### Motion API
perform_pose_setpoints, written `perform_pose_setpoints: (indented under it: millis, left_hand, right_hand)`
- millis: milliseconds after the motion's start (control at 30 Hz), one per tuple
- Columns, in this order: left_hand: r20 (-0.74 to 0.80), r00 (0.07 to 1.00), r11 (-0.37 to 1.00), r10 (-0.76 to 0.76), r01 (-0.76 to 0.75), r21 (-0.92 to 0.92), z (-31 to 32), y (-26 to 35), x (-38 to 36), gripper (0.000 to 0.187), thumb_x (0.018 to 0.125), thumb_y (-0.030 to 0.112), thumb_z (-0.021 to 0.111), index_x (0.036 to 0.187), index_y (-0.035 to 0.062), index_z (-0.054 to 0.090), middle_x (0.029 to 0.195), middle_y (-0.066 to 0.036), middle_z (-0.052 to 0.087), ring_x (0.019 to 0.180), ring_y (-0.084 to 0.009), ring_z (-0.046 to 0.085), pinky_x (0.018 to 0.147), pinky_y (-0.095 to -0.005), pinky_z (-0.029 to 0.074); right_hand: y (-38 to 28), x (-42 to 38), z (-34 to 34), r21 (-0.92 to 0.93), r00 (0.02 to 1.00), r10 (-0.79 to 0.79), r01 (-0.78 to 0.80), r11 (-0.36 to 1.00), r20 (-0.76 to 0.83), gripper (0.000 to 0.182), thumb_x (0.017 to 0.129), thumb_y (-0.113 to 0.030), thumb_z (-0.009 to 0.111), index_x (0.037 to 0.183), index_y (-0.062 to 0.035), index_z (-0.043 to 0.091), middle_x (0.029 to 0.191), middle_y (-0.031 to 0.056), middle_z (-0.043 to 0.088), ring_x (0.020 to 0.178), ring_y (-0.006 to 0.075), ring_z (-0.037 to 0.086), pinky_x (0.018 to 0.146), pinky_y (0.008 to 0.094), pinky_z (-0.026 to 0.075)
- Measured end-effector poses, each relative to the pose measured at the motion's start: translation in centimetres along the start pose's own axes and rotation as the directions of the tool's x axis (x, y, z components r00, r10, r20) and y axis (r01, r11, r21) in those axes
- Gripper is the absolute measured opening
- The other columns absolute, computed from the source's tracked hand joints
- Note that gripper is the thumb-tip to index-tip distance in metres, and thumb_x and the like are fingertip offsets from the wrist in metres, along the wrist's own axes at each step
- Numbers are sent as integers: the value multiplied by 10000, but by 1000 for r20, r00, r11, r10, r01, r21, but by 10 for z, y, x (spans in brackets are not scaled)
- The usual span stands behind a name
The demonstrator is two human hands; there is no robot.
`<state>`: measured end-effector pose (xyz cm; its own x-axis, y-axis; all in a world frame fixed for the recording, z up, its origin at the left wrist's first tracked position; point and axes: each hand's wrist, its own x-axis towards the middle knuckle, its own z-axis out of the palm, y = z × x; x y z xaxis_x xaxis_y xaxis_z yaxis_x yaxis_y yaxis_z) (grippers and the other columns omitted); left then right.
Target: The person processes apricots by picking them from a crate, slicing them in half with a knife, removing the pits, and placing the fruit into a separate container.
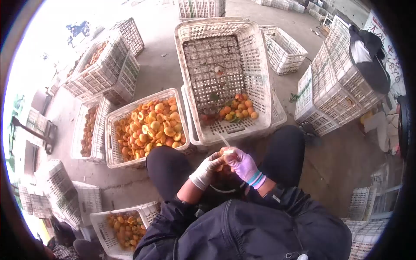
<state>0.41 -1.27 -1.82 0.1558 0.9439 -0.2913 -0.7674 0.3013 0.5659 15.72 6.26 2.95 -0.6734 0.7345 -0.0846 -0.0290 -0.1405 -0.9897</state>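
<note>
My left hand (207, 170), in a whitish glove, is closed and meets my right hand in front of my lap. What its fingers hold is hidden by the hands. My right hand (243, 164), in a purple glove with a teal cuff, is closed around a small knife (223, 139) whose thin, pale blade points up and away. Just beyond the hands, a large white crate (265, 82) leans tilted toward me, with several whole apricots (239, 108) and some leaves at its lower end. Left of it, another crate (109, 143) is full of halved apricots (151, 125).
A crate of fruit (86, 130) stands farther left, and another (102, 236) sits by my left hip. Stacked crates rise at the left (102, 71) and right (333, 82), the right stack with dark clothing (368, 65) on it. A low crate (284, 54) stands behind.
</note>
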Motion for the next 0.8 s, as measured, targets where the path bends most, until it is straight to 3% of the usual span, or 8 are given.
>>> perform_pose_setpoints:
  millis: [100,200,267,367,433,633,733,800]
  left_hand:
    - [-278,949,984,145,-168,-57,7,36,-6,322,868,247,652,1130,80,564,963,-23,597,789,-119,554,622,-227,464]
    - [-315,788,638,528,-614,-465,9,106,-22,672,865,403,638,1327,-12,381,1331,-191,477,1197,-273,497,973,-353,465]
    - [-247,752,397,611,-561,-726,-42,131,-30,822,854,419,639,1402,-43,237,1462,-232,300,1339,-366,331,1121,-484,285]
    - [-172,731,401,660,-537,-742,-75,138,-33,816,868,349,633,1426,-52,193,1477,-264,242,1378,-350,261,1125,-501,267]
    - [-367,700,395,613,-674,-625,-74,135,-26,733,879,376,617,1410,8,271,1448,-236,331,1322,-353,375,1090,-449,346]
    - [-505,711,699,489,-666,-261,-47,137,-16,562,887,455,570,1296,76,500,1050,-43,629,826,-130,600,694,-267,511]
    - [-487,732,707,476,-648,-283,-63,132,-13,484,939,414,505,1274,65,513,1043,-59,612,775,-148,558,679,-285,486]
    - [-381,766,708,517,-633,-311,-78,130,-11,475,928,414,524,1244,60,536,1000,-54,620,770,-149,558,674,-287,484]
  right_hand:
    - [-14,26,-9,49,999,25,-23,999,-35,299,907,-252,641,1127,-51,616,869,-38,626,712,21,537,620,184,440]
    - [-26,69,-22,126,978,100,-78,989,-181,208,890,-261,666,1000,-87,635,700,-100,528,514,5,412,457,182,338]
    - [-9,109,-43,40,941,167,-162,986,-295,166,877,-231,681,938,-89,622,682,-86,518,491,20,414,432,193,336]
    - [28,169,-68,-38,909,251,-279,960,-332,136,865,-192,680,917,-86,612,660,-50,522,466,61,447,414,221,356]
    - [45,199,-68,-137,911,336,-374,917,-238,176,850,-234,670,914,-85,603,660,-30,536,458,86,460,420,250,386]
    - [111,274,-25,-19,842,531,-534,845,-92,178,838,-241,655,856,-75,592,693,38,603,550,169,612,456,317,462]
    - [197,315,-22,-165,856,497,-516,840,-147,171,900,-276,555,928,-110,578,700,74,664,506,190,605,367,330,404]
    - [249,332,-31,-457,966,257,-220,862,20,181,899,-254,534,895,-96,623,724,86,675,574,205,635,416,357,440]
